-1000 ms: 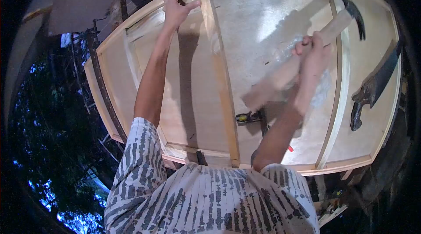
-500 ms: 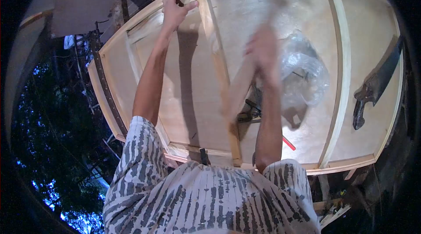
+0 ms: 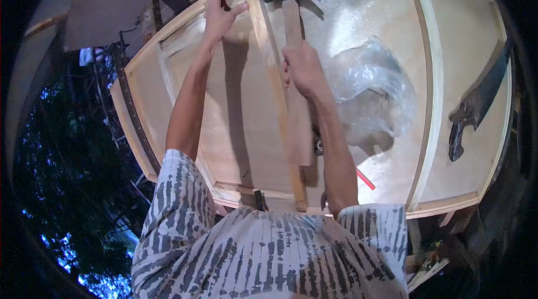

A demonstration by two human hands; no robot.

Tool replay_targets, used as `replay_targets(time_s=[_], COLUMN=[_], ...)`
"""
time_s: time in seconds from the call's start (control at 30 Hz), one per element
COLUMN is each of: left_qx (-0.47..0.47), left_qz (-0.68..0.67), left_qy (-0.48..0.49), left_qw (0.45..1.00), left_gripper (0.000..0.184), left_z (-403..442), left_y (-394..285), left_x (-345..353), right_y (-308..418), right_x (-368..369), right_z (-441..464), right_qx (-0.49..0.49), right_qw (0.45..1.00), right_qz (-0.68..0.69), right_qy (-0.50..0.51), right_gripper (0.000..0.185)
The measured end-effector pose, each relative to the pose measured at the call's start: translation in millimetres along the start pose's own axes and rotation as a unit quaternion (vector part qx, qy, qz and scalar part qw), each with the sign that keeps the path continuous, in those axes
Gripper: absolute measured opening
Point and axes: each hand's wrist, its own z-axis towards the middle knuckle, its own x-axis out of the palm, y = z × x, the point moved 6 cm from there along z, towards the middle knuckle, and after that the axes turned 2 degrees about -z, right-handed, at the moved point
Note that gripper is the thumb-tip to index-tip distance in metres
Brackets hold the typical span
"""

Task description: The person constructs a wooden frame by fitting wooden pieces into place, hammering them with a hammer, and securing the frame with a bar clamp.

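Note:
My right hand (image 3: 304,69) is wrapped round the wooden handle of a claw hammer (image 3: 292,19). The hammer's head lies just right of the top of a wooden crosspiece (image 3: 270,58), its claw pointing right. At the far frame edge, left of that crosspiece, my left hand (image 3: 221,14) has its thumb and fingers curled toward each other against the wood. Whatever is between those fingertips is too small to make out. A large framed plywood panel (image 3: 358,13) lies beneath both hands.
A crumpled clear plastic bag (image 3: 372,86) lies on the panel right of my right forearm. Nearby is a red stick-like object (image 3: 365,179). A handsaw (image 3: 479,103) rests on the right section, beyond another crosspiece (image 3: 431,75). Dark foliage (image 3: 61,187) shows at left.
My right hand has swung the hammer leftward from the panel's right part to beside the middle crosspiece, uncovering the plastic bag. My left hand has stayed almost in place.

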Motion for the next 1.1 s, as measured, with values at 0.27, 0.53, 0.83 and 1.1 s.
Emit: replay_targets(time_s=[0.27,0.53,0.83,1.1], left_qx=[0.087,0.068,0.048,0.101], left_qz=[0.095,0.059,0.098,0.375], left_qy=[0.028,0.013,0.019,0.045], left_qw=[0.991,0.996,0.994,0.920], left_gripper=[0.058,0.062,0.066,0.092], left_z=[1,-5,-5,-32], left_y=[-35,-7,10,-1], left_x=[-3,-25,-15,-38], right_y=[56,58,16,46], right_x=[-72,-13,32,-23], right_z=[-28,-27,1,-51], right_qx=[-0.051,0.033,0.041,0.063], right_qw=[0.956,0.994,0.998,0.989], right_qz=[0.156,0.101,-0.001,0.123], right_qy=[-0.244,-0.022,0.043,-0.046], right_gripper=[0.017,0.016,0.017,0.012])
